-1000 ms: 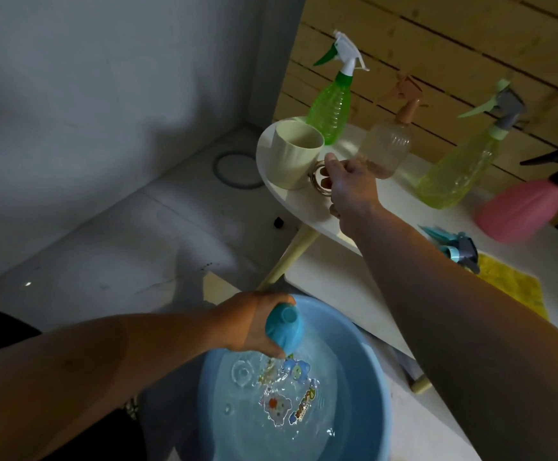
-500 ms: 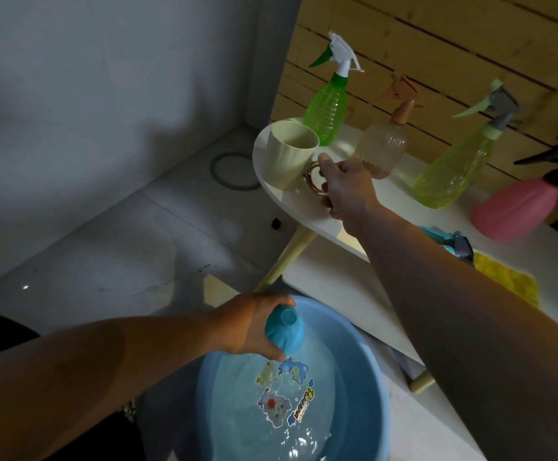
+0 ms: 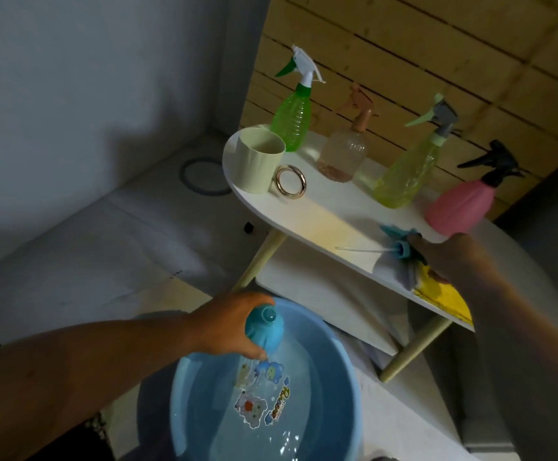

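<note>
Blue bottle (image 3: 266,336) is gripped, neck up, by the curled fingers of the left hand (image 3: 231,324) just inside the far rim of the basin (image 3: 341,390). At the front edge of the table (image 3: 304,211), the spray head (image 3: 400,249) is touched by the right hand (image 3: 444,257); whether its fingers are closed round it cannot be told.

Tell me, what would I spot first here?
The big blue basin of water at the bottom, with cartoon stickers inside, and the left hand holding a blue bottle over it. Behind, four colourful spray bottles line the white table by the wooden wall.
</note>
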`<act>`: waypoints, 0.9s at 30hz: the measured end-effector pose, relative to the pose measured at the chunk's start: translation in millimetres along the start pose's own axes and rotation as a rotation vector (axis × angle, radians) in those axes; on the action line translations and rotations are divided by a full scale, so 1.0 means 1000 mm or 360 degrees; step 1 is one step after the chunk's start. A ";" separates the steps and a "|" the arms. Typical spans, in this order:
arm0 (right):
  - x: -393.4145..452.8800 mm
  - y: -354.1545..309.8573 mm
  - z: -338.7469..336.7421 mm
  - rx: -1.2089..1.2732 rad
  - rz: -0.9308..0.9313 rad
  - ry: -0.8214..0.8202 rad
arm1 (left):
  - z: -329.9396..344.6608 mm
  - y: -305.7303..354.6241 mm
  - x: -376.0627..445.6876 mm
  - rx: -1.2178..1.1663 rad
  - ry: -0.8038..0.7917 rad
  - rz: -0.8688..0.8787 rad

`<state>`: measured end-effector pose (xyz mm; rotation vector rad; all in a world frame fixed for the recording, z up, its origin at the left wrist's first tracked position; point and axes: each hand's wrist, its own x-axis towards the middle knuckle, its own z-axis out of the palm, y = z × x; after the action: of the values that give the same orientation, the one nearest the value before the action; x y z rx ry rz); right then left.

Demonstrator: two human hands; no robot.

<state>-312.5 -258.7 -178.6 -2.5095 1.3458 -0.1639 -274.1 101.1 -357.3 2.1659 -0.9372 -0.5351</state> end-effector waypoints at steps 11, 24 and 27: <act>0.003 -0.025 0.020 0.0691 0.0286 -0.0420 | -0.007 0.023 0.004 0.0072 0.0056 0.0081; -0.119 -0.061 0.005 0.1491 -0.0494 -0.0412 | -0.015 0.029 0.002 -0.0011 0.0004 0.0028; -0.143 -0.053 0.014 0.1444 -0.0689 -0.0352 | -0.017 0.031 0.000 0.0024 -0.0022 -0.0010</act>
<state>-347.0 -109.4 -170.9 -1.8965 0.4426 -0.4509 -278.3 93.5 -323.6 2.1822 -0.9449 -0.5486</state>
